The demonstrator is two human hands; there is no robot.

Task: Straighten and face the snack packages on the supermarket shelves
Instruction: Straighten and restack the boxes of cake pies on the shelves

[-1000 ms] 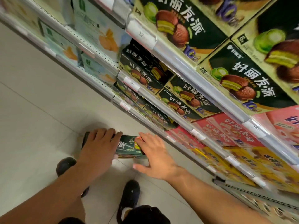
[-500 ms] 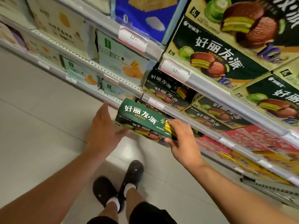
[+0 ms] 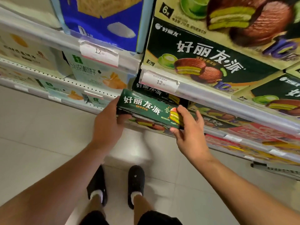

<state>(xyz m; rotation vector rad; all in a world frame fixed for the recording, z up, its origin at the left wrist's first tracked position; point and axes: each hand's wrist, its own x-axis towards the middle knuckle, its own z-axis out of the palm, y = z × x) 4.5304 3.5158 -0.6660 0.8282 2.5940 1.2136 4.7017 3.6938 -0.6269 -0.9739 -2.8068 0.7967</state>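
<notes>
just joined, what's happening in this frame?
A person is tidying a supermarket snack aisle. Both hands hold one dark green pie box in front of the shelves: the left hand grips its left end, the right hand pinches its right end. The box sits level with a shelf stocked with similar dark green boxes, but it is not set in place yet. Price tags run along the shelf edges.

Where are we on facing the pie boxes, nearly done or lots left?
Done: the large green matcha pie boxes on the upper shelf face front. In hand: the left hand and right hand grip a slim dark green pie box at its ends, in front of the second shelf, not yet shelved. Left: seating it there; the lower shelves are too blurred to judge.
</notes>
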